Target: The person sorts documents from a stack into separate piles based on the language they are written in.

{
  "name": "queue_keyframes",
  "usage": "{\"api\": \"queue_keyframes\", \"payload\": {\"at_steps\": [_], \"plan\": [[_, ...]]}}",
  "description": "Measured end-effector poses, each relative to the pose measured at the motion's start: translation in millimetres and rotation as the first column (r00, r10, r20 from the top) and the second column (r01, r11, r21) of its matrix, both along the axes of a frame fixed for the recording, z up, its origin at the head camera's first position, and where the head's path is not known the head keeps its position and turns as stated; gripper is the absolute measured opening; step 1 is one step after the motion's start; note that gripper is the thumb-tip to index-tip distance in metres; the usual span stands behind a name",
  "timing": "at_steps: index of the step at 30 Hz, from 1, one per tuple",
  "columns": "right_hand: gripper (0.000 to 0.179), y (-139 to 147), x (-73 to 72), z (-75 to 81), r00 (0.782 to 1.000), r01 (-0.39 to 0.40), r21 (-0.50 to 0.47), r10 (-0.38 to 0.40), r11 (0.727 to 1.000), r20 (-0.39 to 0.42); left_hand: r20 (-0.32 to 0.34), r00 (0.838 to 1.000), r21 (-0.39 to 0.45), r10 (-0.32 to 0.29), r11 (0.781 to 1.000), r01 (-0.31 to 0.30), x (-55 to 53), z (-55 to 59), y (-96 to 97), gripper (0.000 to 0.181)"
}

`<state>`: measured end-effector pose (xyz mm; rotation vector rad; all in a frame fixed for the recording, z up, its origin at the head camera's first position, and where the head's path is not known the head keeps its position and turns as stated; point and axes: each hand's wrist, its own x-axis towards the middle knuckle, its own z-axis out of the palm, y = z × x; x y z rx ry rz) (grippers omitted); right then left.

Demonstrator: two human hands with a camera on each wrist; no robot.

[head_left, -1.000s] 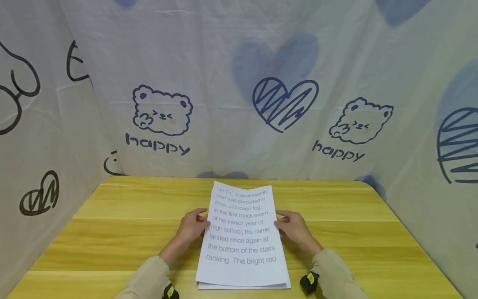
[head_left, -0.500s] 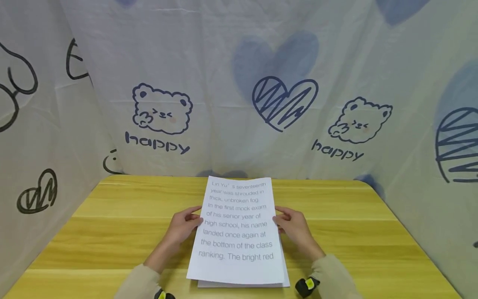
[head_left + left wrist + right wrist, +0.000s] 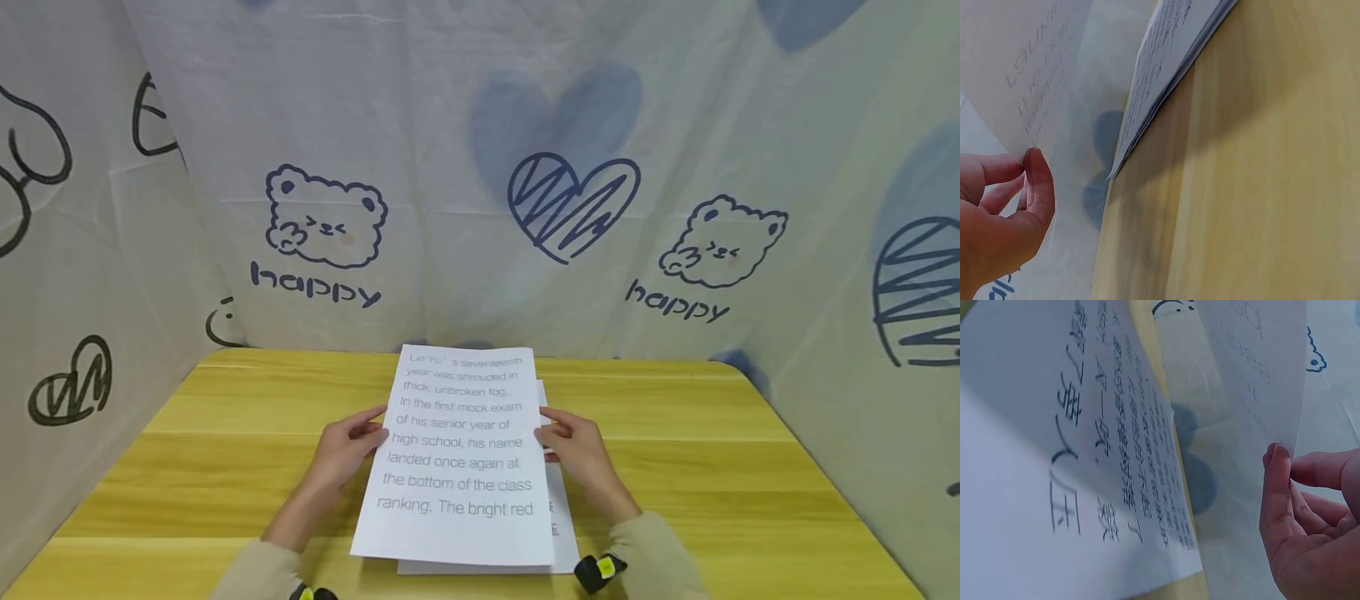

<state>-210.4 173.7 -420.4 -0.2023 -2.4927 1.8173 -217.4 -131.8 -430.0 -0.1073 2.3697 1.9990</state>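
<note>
A white sheet of paper [image 3: 457, 450] printed with large English text is held up off the table between both hands. My left hand [image 3: 340, 454] pinches its left edge between thumb and fingers; the left wrist view shows that hand [image 3: 1007, 219] gripping the sheet's edge. On the opposite edge, my right hand [image 3: 581, 454] pinches in the same way, also plain in the right wrist view. Beneath and slightly to the right lies a paper stack [image 3: 564, 533], its top page [image 3: 1010, 487] covered in large Chinese characters. The held sheet hides most of this stack in the head view.
The stack rests on a yellow wood-grain table [image 3: 712, 483]. A pale curtain [image 3: 465, 275] with bear and heart drawings hangs behind and along both sides. Dark bands with yellow marks sit near both wrists, such as the right wristband [image 3: 600, 572].
Both hands have lifted the English sheet off the stack and shifted it left. The stack's right side, with some characters, has come into view in the head view.
</note>
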Motion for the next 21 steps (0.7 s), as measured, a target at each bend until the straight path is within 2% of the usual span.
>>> {"api": "queue_keyframes", "payload": {"at_steps": [4,9,15,21], "plan": [[0.041,-9.4,-0.5,0.2,1.000,-0.013,0.004,0.013,1.000,0.003,0.002,1.000,-0.006,0.013,1.000,-0.013,1.3,-0.6,-9.1,0.042],[0.041,-21.6,-1.9,0.2,0.999,-0.046,-0.036,0.045,0.998,-0.017,-0.002,1.000,-0.024,0.022,0.999,-0.022,3.9,-0.6,-23.3,0.041],[0.041,-43.9,-2.2,-3.7,0.997,-0.077,-0.051,0.077,0.996,0.010,0.003,1.000,-0.069,-0.002,0.998,0.003,7.7,-3.3,-49.4,0.044],[0.042,-71.0,-7.9,-10.4,0.995,-0.097,-0.039,0.097,0.994,-0.005,0.052,0.998,-0.078,0.023,0.997,-0.019,10.9,-6.7,-75.4,0.048]]}}
